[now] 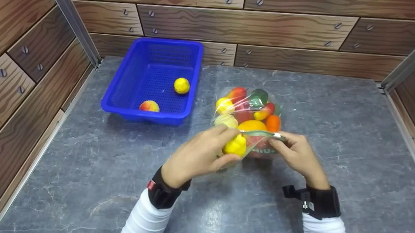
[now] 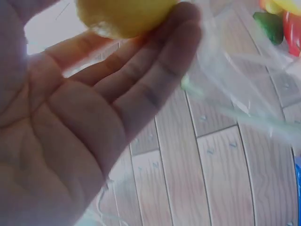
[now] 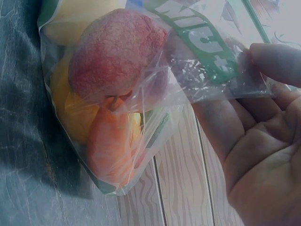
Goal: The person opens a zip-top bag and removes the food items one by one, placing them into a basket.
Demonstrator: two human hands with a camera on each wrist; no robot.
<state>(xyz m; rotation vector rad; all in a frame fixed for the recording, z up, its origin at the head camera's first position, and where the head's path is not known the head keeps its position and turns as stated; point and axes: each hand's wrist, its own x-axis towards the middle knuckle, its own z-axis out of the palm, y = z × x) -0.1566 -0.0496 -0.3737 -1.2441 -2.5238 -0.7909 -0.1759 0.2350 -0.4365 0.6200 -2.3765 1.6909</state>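
Observation:
My left hand [image 1: 204, 153] grips a yellow pear [image 1: 235, 145] at the mouth of a clear zip bag [image 1: 258, 147]; in the left wrist view the pear [image 2: 127, 16] lies between thumb and fingers. On the bag's other side, my right hand [image 1: 297, 153] pinches the rim near the zip strip. Inside the bag are several toy fruits and vegetables, among them an orange mango-like fruit [image 1: 253, 126], a dark green piece [image 1: 258, 98] and a red one [image 1: 238, 95]. The right wrist view shows a dark red wrinkled fruit [image 3: 117, 54] and an orange carrot-like piece [image 3: 110, 146] through the plastic.
A blue perforated basket [image 1: 148, 115] stands left of the bag, with a yellow lemon-like fruit [image 1: 181, 86] and a red-yellow peach [image 1: 149, 106] in it. Wood-patterned walls [image 1: 214, 24] enclose the grey marbled table [image 1: 106, 182] at the back and sides.

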